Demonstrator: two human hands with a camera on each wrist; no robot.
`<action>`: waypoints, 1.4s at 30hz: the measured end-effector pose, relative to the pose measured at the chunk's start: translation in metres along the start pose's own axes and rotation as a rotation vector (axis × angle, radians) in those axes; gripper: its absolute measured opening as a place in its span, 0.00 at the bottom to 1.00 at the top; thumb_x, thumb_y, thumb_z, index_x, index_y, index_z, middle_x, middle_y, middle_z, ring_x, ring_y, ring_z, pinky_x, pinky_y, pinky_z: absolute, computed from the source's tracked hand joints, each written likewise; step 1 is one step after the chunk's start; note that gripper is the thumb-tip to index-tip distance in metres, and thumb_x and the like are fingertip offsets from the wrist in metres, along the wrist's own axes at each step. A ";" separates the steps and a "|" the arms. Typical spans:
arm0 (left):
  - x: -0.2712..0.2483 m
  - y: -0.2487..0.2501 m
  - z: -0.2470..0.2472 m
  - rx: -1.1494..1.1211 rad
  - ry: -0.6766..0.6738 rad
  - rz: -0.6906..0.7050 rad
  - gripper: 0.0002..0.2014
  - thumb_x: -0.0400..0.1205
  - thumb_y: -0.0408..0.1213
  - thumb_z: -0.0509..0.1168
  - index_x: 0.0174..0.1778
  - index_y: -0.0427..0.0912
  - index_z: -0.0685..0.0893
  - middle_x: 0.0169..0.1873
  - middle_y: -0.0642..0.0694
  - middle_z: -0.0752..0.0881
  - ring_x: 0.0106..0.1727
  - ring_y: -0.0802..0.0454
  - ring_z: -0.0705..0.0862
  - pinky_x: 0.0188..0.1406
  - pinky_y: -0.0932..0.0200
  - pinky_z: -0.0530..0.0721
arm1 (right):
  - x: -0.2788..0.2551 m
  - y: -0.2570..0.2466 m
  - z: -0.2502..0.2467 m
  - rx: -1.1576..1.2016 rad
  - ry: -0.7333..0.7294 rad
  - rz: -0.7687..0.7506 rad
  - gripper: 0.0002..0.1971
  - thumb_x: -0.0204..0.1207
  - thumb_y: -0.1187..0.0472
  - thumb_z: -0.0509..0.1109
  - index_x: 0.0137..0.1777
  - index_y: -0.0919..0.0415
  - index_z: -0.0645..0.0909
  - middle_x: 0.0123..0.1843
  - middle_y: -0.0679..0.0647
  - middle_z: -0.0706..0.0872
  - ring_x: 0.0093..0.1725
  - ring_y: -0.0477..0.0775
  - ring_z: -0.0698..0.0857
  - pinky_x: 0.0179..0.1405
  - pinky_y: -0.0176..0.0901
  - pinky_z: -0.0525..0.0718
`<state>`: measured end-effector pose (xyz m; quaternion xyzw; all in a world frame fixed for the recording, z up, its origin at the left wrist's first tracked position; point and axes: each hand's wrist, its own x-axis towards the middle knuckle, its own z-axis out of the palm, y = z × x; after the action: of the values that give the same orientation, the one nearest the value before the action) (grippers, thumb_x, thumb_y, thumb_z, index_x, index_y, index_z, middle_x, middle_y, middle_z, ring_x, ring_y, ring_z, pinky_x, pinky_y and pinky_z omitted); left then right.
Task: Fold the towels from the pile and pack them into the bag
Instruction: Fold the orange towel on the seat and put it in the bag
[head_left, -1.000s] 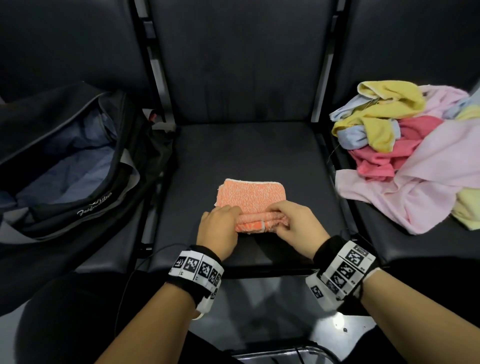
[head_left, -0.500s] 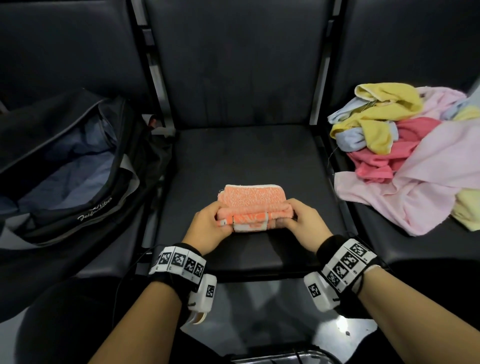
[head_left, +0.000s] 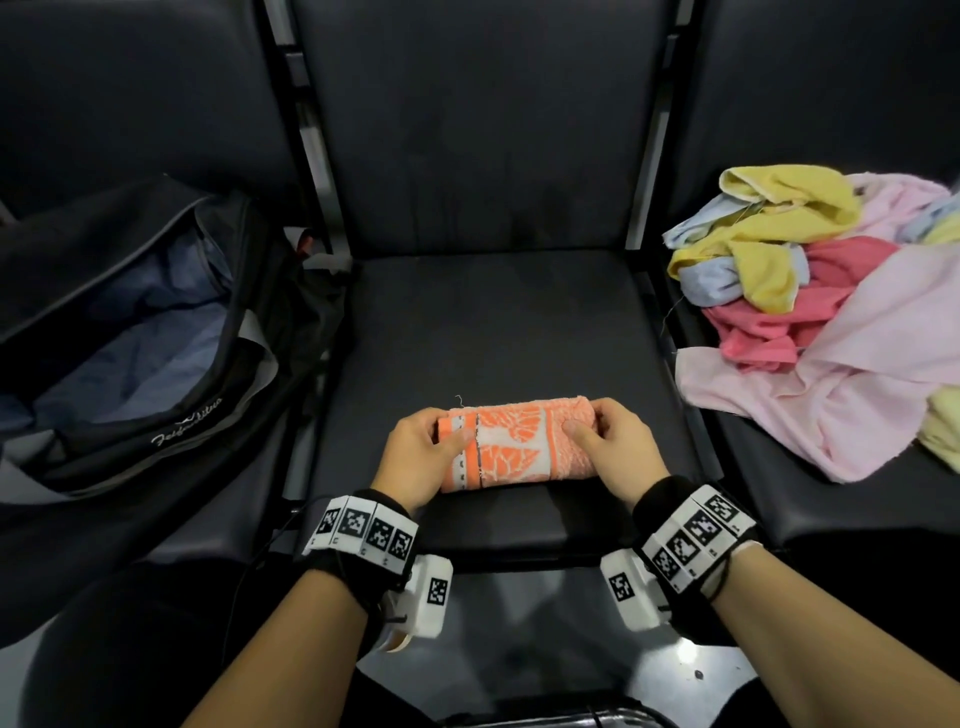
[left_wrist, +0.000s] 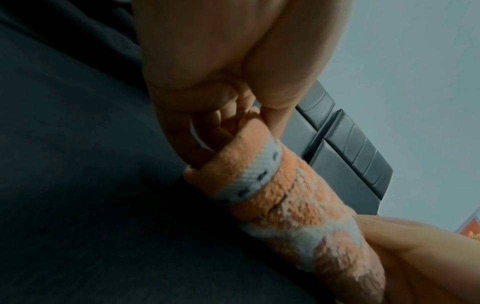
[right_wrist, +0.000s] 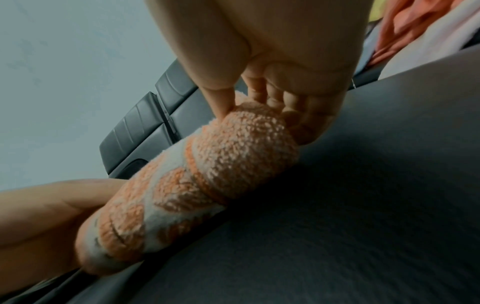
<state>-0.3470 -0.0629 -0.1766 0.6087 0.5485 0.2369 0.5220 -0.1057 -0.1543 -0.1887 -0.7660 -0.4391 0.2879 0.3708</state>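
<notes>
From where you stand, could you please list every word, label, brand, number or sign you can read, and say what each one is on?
White cursive brand on the black bag: begins "Fe", the rest too blurred to read.
Black-and-white square markers on the left wristband and right wristband: coded patterns, no letters or numbers.
Orange towel: leaf pattern only, no text.

Orange towel (head_left: 514, 447): a second ago a flat folded rectangle stretching beyond the fingertips, only its near edge bunched under them. Now a tight roll, patterned white-and-orange face turned up, none of it lying past the fingers.

Left hand (head_left: 415, 460) and right hand (head_left: 610, 449): earlier close together on the near edge, knuckles up. Now apart at the roll's two ends, fingers curled over the far side, thumbs pressed on the near face.
</notes>
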 end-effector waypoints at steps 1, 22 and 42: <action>0.001 -0.002 0.002 0.029 0.019 0.006 0.03 0.81 0.38 0.73 0.49 0.47 0.89 0.43 0.49 0.93 0.46 0.53 0.92 0.52 0.46 0.91 | 0.002 0.001 0.002 -0.029 0.002 0.018 0.06 0.77 0.54 0.75 0.48 0.49 0.80 0.41 0.39 0.84 0.41 0.36 0.81 0.35 0.22 0.72; -0.009 0.014 -0.020 0.187 0.019 0.060 0.34 0.72 0.35 0.74 0.75 0.51 0.75 0.67 0.52 0.76 0.72 0.53 0.75 0.73 0.55 0.75 | 0.011 -0.093 -0.004 0.118 -0.234 -0.075 0.14 0.65 0.64 0.82 0.43 0.61 0.79 0.36 0.48 0.83 0.33 0.42 0.79 0.32 0.37 0.78; 0.022 0.056 -0.247 -0.299 0.056 0.081 0.24 0.78 0.23 0.74 0.66 0.46 0.78 0.54 0.46 0.92 0.55 0.53 0.91 0.50 0.57 0.89 | 0.100 -0.335 0.143 0.071 -0.571 -0.489 0.18 0.72 0.56 0.80 0.62 0.50 0.84 0.57 0.45 0.89 0.59 0.41 0.86 0.65 0.46 0.84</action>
<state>-0.5296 0.0579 -0.0476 0.5391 0.4965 0.3536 0.5812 -0.3245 0.0930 -0.0051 -0.5142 -0.6843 0.4080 0.3176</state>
